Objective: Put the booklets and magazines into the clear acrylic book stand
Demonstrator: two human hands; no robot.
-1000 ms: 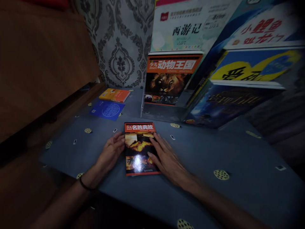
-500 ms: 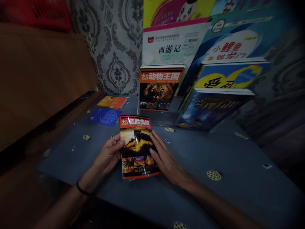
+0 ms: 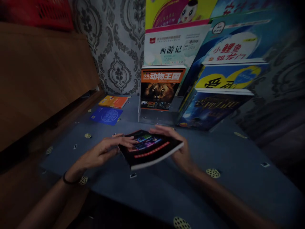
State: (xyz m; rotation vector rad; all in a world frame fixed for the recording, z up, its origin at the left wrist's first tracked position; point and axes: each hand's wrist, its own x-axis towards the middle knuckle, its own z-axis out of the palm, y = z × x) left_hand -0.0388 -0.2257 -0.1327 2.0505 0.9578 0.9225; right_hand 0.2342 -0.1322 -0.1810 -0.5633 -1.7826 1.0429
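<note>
Head view: left hand [image 3: 105,151] half-open, right hand [image 3: 184,156] half-curled; between them, in their hold, a tilted black-covered book [image 3: 151,149].

Two hands [image 3: 102,151] [image 3: 183,159], one handheld book [image 3: 153,147]

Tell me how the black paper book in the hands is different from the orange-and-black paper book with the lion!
The black paper book is tilted between the person's left hand and right hand; the orange-and-black paper lion book stands propped in a clear plastic stand. The black book shows red print; the lion book shows large white characters on orange. Both are rectangular, with coloured pictures on their covers.
</note>
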